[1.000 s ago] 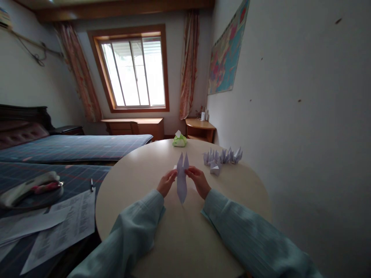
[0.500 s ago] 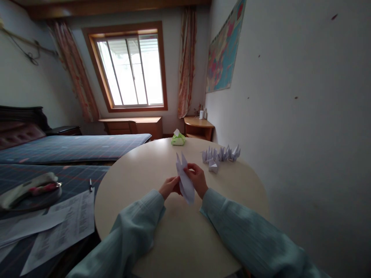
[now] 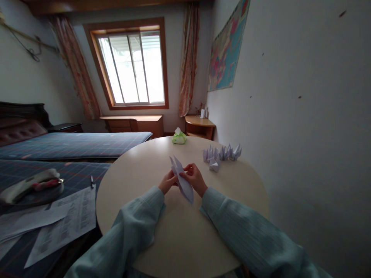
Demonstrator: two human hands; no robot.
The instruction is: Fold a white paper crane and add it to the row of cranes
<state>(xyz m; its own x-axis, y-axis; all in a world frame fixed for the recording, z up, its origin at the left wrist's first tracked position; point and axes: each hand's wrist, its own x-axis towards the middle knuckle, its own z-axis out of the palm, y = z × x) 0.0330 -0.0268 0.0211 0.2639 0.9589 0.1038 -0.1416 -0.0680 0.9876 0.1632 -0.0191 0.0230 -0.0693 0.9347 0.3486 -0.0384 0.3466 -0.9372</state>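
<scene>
Between my two hands, low over the middle of the round bench [image 3: 179, 235], sits the folded paper piece [image 3: 186, 187], a long white shape with two points at its far end. My left hand [image 3: 167, 182] pinches its left edge, and my right hand [image 3: 195, 180] grips it from the other side with the thumb laid across the face. A second ago I held it upright by its edges, points straight up and hands apart. Now it leans, with the points tipped away to the left and the tail aimed at my right sleeve, and my fingers have closed in until they nearly meet. I judge that I have gone from checking the shape to working a fold near its middle. Further out to the right, a row of finished folded pieces [image 3: 222, 153] stands on the bench, with one more [image 3: 214, 166] just in front of it. A green tissue pack [image 3: 179, 138] sits at the far edge; I can read no brand on it. Printed sheets [image 3: 65, 220] and a pen [image 3: 92, 181] lie on the bed [image 3: 72, 139] to my left, the print too small to read. The wall map [image 3: 228, 50] shows only colours, no legible labels.
</scene>
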